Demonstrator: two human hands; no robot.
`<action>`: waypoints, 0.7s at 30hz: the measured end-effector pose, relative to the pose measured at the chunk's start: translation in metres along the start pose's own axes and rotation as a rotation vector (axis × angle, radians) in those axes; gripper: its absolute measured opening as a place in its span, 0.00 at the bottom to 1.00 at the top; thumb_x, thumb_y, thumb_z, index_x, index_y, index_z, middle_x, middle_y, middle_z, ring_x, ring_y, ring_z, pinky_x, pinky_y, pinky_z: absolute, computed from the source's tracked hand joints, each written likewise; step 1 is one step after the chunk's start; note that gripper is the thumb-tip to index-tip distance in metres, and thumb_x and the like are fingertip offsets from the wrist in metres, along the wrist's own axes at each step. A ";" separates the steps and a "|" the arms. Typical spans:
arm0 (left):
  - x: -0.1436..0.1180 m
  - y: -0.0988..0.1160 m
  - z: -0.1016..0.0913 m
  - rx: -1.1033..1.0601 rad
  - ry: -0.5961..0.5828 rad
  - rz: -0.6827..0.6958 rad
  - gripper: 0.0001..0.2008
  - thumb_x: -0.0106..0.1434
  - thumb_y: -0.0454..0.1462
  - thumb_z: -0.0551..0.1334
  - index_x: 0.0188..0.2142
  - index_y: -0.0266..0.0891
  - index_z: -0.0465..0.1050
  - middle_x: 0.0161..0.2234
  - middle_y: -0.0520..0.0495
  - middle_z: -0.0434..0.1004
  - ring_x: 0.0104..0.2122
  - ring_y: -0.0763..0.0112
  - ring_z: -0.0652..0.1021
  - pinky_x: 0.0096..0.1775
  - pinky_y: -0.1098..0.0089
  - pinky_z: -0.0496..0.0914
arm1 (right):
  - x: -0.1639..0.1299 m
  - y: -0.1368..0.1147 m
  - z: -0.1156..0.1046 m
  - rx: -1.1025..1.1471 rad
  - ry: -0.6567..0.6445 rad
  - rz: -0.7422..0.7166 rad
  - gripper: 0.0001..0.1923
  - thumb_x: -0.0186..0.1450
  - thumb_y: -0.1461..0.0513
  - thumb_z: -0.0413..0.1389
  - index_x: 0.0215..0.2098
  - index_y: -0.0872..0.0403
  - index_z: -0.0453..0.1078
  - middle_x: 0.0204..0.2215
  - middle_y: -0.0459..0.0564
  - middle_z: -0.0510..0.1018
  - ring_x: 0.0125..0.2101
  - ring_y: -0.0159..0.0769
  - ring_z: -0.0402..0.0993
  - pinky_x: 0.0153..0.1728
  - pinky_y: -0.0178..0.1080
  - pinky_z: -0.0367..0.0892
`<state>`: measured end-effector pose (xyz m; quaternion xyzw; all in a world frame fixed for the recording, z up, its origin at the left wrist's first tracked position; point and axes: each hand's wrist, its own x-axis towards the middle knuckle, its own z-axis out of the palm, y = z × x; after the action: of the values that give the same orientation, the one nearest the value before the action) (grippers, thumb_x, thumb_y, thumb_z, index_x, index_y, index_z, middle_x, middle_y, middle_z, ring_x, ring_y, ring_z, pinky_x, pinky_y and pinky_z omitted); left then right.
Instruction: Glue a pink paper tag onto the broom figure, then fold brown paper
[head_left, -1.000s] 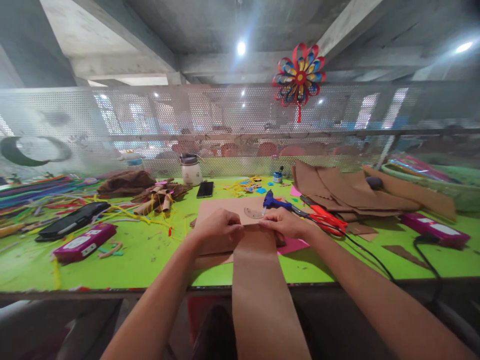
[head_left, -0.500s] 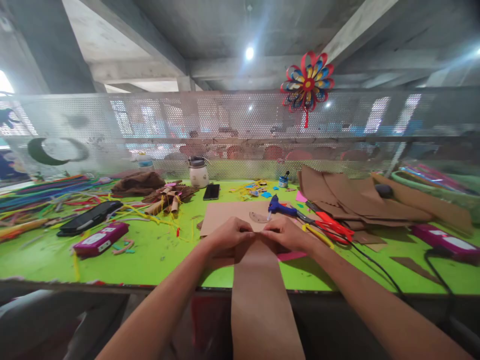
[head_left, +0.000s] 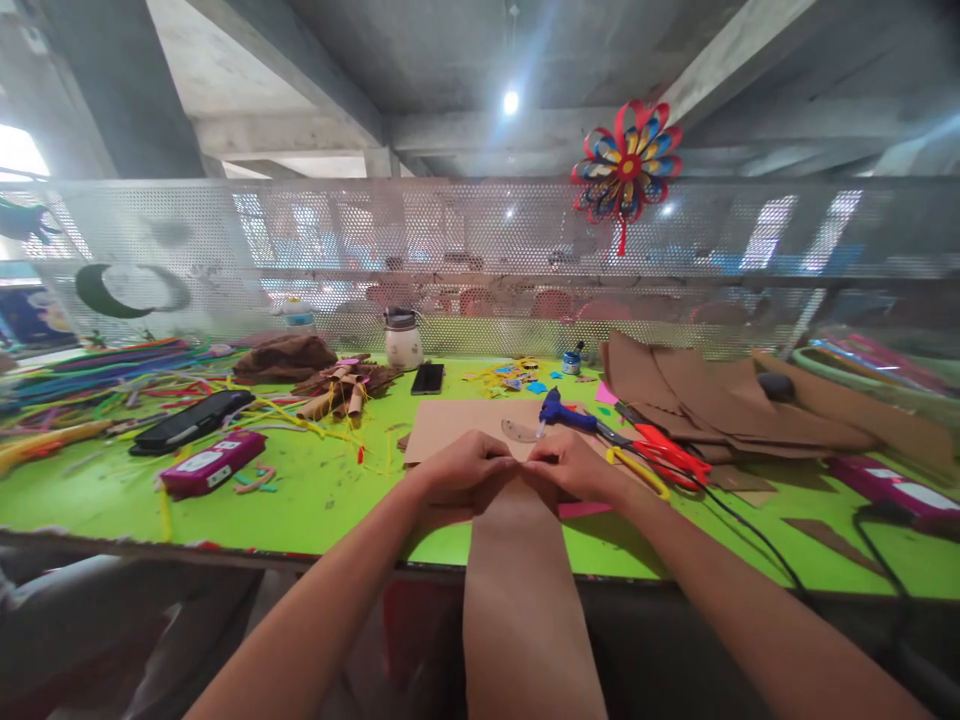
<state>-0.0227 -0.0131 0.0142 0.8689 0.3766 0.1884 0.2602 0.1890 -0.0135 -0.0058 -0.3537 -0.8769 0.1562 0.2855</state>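
A long strip of brown paper (head_left: pixel 525 600) runs from my fingers down over the table's front edge. My left hand (head_left: pixel 472 464) pinches its far end on the left, and my right hand (head_left: pixel 570 466) pinches the same end on the right, the fingertips nearly meeting. Behind them lies a flat brown sheet (head_left: pixel 442 425) with a clear protractor (head_left: pixel 519 431) on it. A blue glue gun (head_left: pixel 564 412) rests just beyond my right hand, beside red-handled scissors (head_left: pixel 664 452). A yellow-handled tool (head_left: pixel 639 473) lies close to my right wrist.
Brown paper sheets (head_left: pixel 697 395) are piled at the right, near a purple power strip (head_left: pixel 892 490) and its black cord. On the left lie another purple power strip (head_left: pixel 214 464), a black case (head_left: pixel 193 422) and coloured pipe cleaners (head_left: pixel 142 365). A jar (head_left: pixel 403 345) and a phone (head_left: pixel 427 379) stand farther back.
The whole view has shifted slightly, so things appear a little farther right. Both hands keep their pinch on the paper strip, with hardly any movement of the fingers.
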 end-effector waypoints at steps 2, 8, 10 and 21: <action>0.000 0.001 0.000 0.003 -0.008 0.002 0.17 0.61 0.44 0.53 0.28 0.33 0.72 0.23 0.51 0.68 0.25 0.75 0.64 0.27 0.75 0.58 | 0.000 0.000 -0.002 -0.003 -0.016 0.014 0.16 0.62 0.56 0.52 0.25 0.58 0.74 0.21 0.48 0.76 0.24 0.31 0.65 0.26 0.33 0.56; -0.001 0.000 -0.001 -0.014 -0.021 0.000 0.17 0.61 0.43 0.53 0.30 0.32 0.74 0.26 0.50 0.72 0.26 0.74 0.67 0.29 0.75 0.59 | 0.000 -0.002 -0.001 0.023 -0.044 0.048 0.17 0.62 0.55 0.51 0.25 0.59 0.73 0.22 0.48 0.75 0.24 0.30 0.65 0.24 0.32 0.56; -0.001 -0.002 -0.001 -0.012 -0.023 -0.001 0.18 0.61 0.43 0.53 0.32 0.32 0.75 0.28 0.49 0.74 0.28 0.73 0.68 0.30 0.75 0.60 | 0.000 -0.001 0.001 0.007 -0.035 0.045 0.18 0.62 0.54 0.51 0.25 0.59 0.73 0.22 0.48 0.75 0.23 0.30 0.64 0.24 0.32 0.55; 0.003 -0.010 -0.002 -0.012 -0.037 -0.004 0.17 0.60 0.44 0.55 0.34 0.32 0.77 0.30 0.48 0.77 0.29 0.72 0.70 0.32 0.74 0.61 | 0.001 0.004 0.005 -0.014 -0.031 0.050 0.19 0.62 0.54 0.51 0.23 0.59 0.72 0.20 0.48 0.74 0.23 0.29 0.63 0.24 0.32 0.55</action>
<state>-0.0273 -0.0042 0.0098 0.8700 0.3722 0.1738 0.2727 0.1878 -0.0103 -0.0110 -0.3750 -0.8731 0.1626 0.2656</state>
